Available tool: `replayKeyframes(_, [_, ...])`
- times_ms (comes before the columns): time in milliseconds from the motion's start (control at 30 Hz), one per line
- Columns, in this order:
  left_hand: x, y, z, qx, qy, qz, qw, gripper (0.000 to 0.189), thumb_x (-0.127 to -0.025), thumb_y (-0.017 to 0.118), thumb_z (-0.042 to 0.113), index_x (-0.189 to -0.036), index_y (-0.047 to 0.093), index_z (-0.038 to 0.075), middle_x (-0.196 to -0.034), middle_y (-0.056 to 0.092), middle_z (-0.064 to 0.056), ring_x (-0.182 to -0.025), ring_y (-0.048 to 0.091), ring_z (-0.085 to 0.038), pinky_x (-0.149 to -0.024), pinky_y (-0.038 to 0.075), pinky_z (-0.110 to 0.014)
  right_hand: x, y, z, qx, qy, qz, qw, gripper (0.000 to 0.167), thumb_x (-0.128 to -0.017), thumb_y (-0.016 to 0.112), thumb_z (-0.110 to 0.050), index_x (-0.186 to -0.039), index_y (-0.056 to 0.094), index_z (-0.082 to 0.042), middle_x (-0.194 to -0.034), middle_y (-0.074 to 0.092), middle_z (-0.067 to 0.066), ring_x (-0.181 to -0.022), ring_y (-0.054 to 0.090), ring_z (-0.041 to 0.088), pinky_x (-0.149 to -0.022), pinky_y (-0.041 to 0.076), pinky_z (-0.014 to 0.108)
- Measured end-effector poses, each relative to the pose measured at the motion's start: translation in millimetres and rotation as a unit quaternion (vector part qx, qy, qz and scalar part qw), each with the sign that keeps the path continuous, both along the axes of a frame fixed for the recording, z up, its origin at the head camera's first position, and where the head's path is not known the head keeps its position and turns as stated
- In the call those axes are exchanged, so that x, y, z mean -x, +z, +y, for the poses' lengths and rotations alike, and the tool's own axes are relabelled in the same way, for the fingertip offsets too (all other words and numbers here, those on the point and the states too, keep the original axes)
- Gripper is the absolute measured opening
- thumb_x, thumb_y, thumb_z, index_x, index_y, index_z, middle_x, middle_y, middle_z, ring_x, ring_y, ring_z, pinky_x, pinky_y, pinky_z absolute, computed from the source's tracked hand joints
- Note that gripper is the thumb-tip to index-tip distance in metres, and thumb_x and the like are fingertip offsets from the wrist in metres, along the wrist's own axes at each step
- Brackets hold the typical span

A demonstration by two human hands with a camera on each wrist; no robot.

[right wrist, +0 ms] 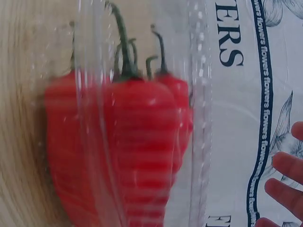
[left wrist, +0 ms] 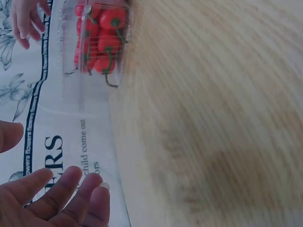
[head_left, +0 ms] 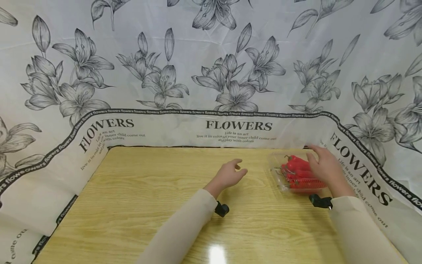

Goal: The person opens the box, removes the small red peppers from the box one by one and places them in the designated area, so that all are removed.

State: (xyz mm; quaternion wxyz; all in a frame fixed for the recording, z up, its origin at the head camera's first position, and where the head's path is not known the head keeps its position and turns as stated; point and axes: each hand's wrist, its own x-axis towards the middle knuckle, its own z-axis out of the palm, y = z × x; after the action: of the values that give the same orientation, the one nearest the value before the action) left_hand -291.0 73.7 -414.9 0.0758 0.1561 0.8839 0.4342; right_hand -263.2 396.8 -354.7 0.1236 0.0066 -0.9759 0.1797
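Observation:
Several red peppers (head_left: 296,167) with green stems lie in a clear plastic container (head_left: 279,180) at the right of the table. My right hand (head_left: 328,170) hovers over the right side of the container, fingers extended; in the right wrist view its fingertips (right wrist: 286,165) appear apart from the clear wall. Left of the container, my left hand (head_left: 230,174) is held above the table with relaxed, slightly bent fingers and nothing in it. The left wrist view shows its fingers (left wrist: 71,182) spread, away from the peppers. Part of the container is hidden behind my right hand.
The wood-grain table (head_left: 148,190) extends to the left and front. A white curtain (head_left: 171,128) printed with flowers and lettering borders its back and sides. A dark wrist mount (head_left: 221,209) sits below my left sleeve, another (head_left: 319,201) at my right.

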Motion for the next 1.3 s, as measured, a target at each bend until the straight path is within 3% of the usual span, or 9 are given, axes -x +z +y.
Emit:
replayKeyframes(300, [-9.3, -7.7, 14.3, -0.023, -0.001, -0.027, 0.9994, 0.055, -0.095, 0.054, 0.046, -0.144, 0.046, 0.022, -0.122, 0.065, -0.005, -0.104, 0.063, -0.020, -0.084, 0.051, -0.035, -9.2, -4.8, 22, 0.013, -0.027, 0.000, 0.9995, 0.063, -0.104, 0.023, -0.043, -0.154, 0.020, -0.005, -0.142, 0.034, 0.039, -0.119, 0.035, 0.058, -0.089, 0.031, 0.071])
replayKeyframes(533, [-15.2, -16.5, 30.2, -0.071, -0.010, -0.068, 0.9951, 0.054, -0.094, 0.057, 0.043, -0.143, 0.048, 0.022, -0.118, 0.067, -0.004, -0.094, 0.065, -0.016, -0.076, 0.052, -0.033, -15.6, -9.4, 36, 0.028, -0.056, -0.010, 0.9980, 0.063, -0.104, 0.021, -0.042, -0.153, 0.023, -0.003, -0.148, 0.023, 0.039, -0.125, 0.027, 0.061, -0.093, 0.026, 0.073])
replayKeyframes(800, [-22.2, -17.6, 45.3, -0.143, -0.013, -0.118, 0.9825, 0.052, -0.094, 0.061, 0.038, -0.141, 0.050, 0.019, -0.106, 0.067, -0.003, -0.087, 0.067, -0.027, -0.067, 0.052, -0.033, -17.9, -15.8, 47, 0.043, -0.085, -0.011, 0.9954, 0.065, -0.104, 0.019, -0.043, -0.153, 0.019, -0.002, -0.143, 0.029, 0.040, -0.120, 0.032, 0.060, -0.090, 0.030, 0.071])
replayKeyframes(1100, [-26.1, -20.5, 62.6, -0.226, -0.024, -0.165, 0.9597, 0.051, -0.095, 0.060, 0.030, -0.141, 0.049, 0.011, -0.111, 0.068, -0.017, -0.094, 0.068, -0.036, -0.083, 0.055, -0.044, -22.0, -22.3, 57, 0.073, -0.107, -0.012, 0.9915, 0.065, -0.104, 0.018, -0.042, -0.153, 0.019, -0.001, -0.147, 0.027, 0.039, -0.120, 0.035, 0.059, -0.089, 0.031, 0.070])
replayKeyframes(1300, [-29.2, -24.8, 76.8, -0.224, -0.017, -0.175, 0.9585, 0.051, -0.094, 0.061, 0.029, -0.139, 0.051, 0.010, -0.108, 0.068, -0.018, -0.091, 0.068, -0.033, -0.081, 0.055, -0.044, -23.6, -29.7, 64, 0.109, -0.135, -0.016, 0.9848, 0.065, -0.103, 0.016, -0.043, -0.154, 0.017, -0.003, -0.151, 0.024, 0.036, -0.127, 0.032, 0.058, -0.092, 0.030, 0.070])
